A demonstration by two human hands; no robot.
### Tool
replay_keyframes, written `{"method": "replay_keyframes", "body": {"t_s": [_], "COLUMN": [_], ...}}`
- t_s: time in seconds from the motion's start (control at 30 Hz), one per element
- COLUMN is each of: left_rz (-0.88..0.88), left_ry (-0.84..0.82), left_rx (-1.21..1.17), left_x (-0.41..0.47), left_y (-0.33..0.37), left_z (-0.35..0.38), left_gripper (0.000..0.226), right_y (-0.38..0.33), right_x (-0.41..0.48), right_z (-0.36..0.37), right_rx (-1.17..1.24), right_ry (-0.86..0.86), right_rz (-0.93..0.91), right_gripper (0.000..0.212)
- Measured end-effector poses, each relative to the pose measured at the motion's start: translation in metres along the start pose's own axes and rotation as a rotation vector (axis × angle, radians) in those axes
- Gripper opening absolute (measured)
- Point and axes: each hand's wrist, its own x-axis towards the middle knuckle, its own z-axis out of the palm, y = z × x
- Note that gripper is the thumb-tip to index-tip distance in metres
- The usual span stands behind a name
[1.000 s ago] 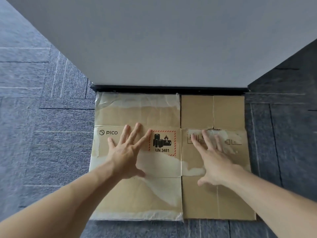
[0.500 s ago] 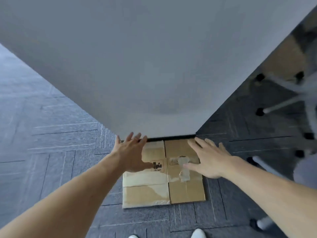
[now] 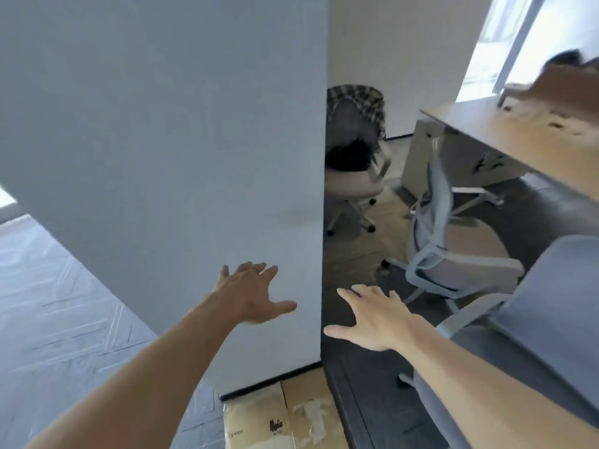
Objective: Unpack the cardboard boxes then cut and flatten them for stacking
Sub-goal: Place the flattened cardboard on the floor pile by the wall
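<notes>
Grey carpet tiles (image 3: 48,319) run up to a wide white pillar (image 3: 162,140). At its foot, against the black skirting, the flattened cardboard box (image 3: 259,419) lies on the floor with tape patches and a black printed label facing up. From the head view, both arms reach forward above it. The left hand (image 3: 249,296) is spread with straight fingers and holds nothing, in front of the pillar face; whether it touches the pillar I cannot tell. The right hand (image 3: 379,319) is likewise splayed and empty, just past the pillar's corner. The cardboard sits well below both hands. To the right a pale office chair (image 3: 453,264) stands on darker floor. Further off is another chair with a checked cloth (image 3: 356,102) over its back, beside a wooden surface (image 3: 518,137) carrying something brown and blurred
</notes>
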Motion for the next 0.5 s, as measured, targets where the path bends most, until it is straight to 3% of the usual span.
{"method": "replay_keyframes", "body": {"t_s": [0.23,0.37,0.5], "left_rz": [0.237,0.440,0.687], "left_ry": [0.100,0.154,0.105], "left_rx": [0.107,0.129,0.203], "left_x": [-0.013,-0.017,-0.046], "left_y": [0.079,0.132,0.198], "left_z": [-0.061,-0.067,-0.052], "left_gripper": [0.100,0.098,0.097], "right_y": [0.042,0.062,0.058], "right_x": [-0.106,-0.175,-0.266], "right_z": [-0.029,-0.010,0.037], "right_rx": [0.110,0.204,0.258], "right_ry": [0.151,0.204,0.207], "right_rz": [0.269,0.486,0.765], "right_gripper": [0.100,0.097,0.098]}}
